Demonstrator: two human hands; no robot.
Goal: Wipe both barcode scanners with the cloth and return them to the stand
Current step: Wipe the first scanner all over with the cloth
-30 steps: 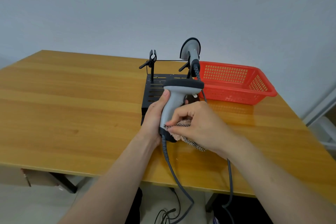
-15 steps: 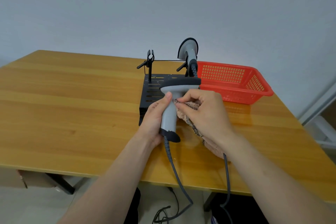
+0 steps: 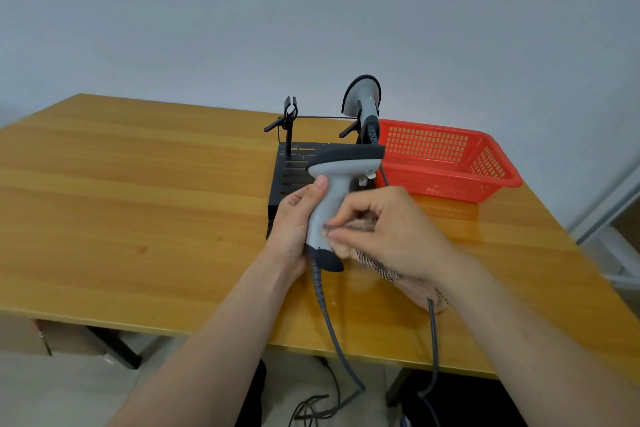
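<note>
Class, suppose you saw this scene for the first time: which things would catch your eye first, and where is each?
First, the grey scanner at centre, gripped upright by the left hand while the right hand presses a cloth against its handle. Next, the bright red basket at the far right of the table, and beside it the second scanner perched on the black stand.

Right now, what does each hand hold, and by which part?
Left hand grips the scanner by its handle. Right hand holds the cloth, bunched, against that handle.
</note>
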